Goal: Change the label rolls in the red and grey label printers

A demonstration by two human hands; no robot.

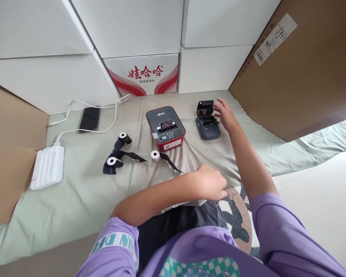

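A small dark blue portable printer (208,128) stands at the right with its black lid (205,108) raised. Beside that lid is my right hand (224,114), fingers apart; whether a fingertip touches it is unclear. My left hand (212,182) hangs bent at the wrist near the front edge of the cloth, its fingers curled and mostly hidden, so what it may hold does not show. Between the hands and farther left sits a red and dark grey label printer (168,128) with a piece of dark film in its top slot. In front of it lies a paper roll (155,155) with a black strip trailing.
Two more rolls with dark wrapping, a far roll (123,136) and a near roll (113,161), lie at left. A phone (89,118), a white cable (103,131) and a white power bank (48,167) lie farther left. Cardboard (291,69) and white boxes (213,69) border the cloth.
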